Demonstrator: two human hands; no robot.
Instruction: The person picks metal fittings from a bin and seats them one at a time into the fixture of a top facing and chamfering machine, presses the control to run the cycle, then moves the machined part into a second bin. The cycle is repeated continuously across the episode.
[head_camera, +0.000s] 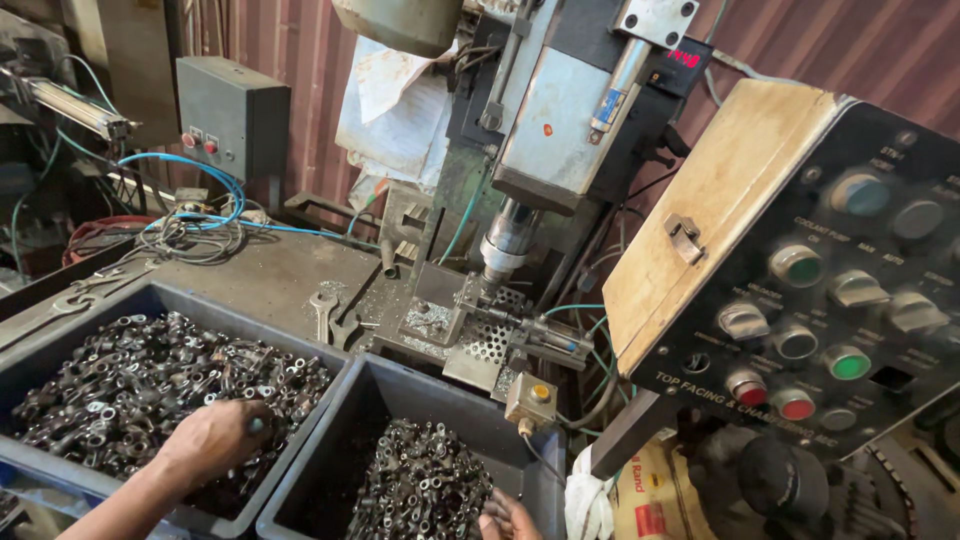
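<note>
My left hand (213, 438) reaches into the left grey bin (60, 310), which is full of small dark metal parts (150, 375). Its fingers are curled around one part from the pile. My right hand (508, 518) shows only partly at the bottom edge, fingers resting on the heap of small metal rings and parts (420, 480) in the right grey bin (420, 385). Whether it holds a part I cannot tell. Behind the bins stands a machine spindle (505, 245) above a perforated fixture (480, 325).
A black control panel (830, 290) with green, red and silver buttons juts in at the right. Wrenches (330, 315) lie on the machine table. A small box with a yellow button (530, 398) hangs by the fixture. Blue hoses and wires (200, 215) sit at the back left.
</note>
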